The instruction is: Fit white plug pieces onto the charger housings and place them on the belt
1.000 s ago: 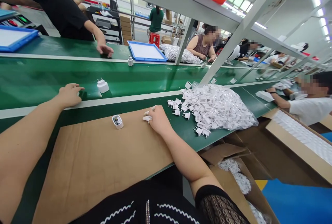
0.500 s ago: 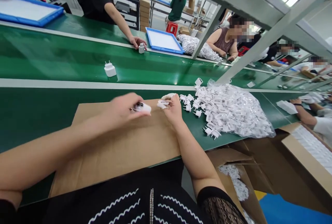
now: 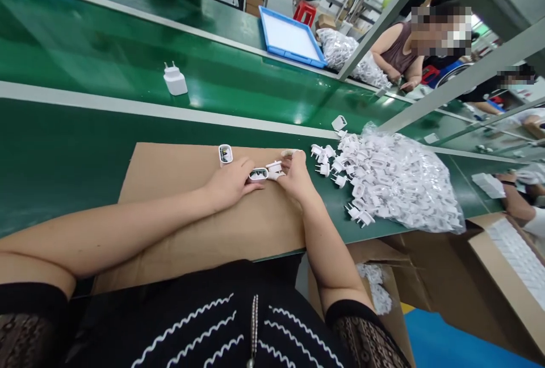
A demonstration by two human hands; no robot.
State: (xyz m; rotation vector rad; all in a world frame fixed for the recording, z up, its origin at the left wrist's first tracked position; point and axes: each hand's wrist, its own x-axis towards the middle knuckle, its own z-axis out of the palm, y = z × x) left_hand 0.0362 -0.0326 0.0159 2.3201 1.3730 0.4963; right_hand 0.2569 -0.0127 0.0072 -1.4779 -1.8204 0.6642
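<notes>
My left hand (image 3: 232, 182) is closed on a white charger housing (image 3: 258, 174) whose open end shows dark parts inside. Close to its right, my right hand (image 3: 297, 175) pinches a small white plug piece (image 3: 275, 167) between covered fingertips. The two pieces are almost touching, above the brown cardboard sheet (image 3: 170, 231). Another white housing (image 3: 225, 154) stands on the cardboard just beyond my left hand, its opening facing up.
Loose plug pieces (image 3: 339, 180) spill from a clear bag (image 3: 400, 180) to the right. A white charger (image 3: 175, 79) stands on the green belt (image 3: 128, 67). Beyond are a blue tray (image 3: 293, 38) and co-workers. Open cartons (image 3: 506, 283) lie at lower right.
My left hand has moved right, bringing its housing beside the plug piece in my right hand. A second housing now shows on the cardboard. The view has shifted, and the co-worker's hand across has left the belt's edge.
</notes>
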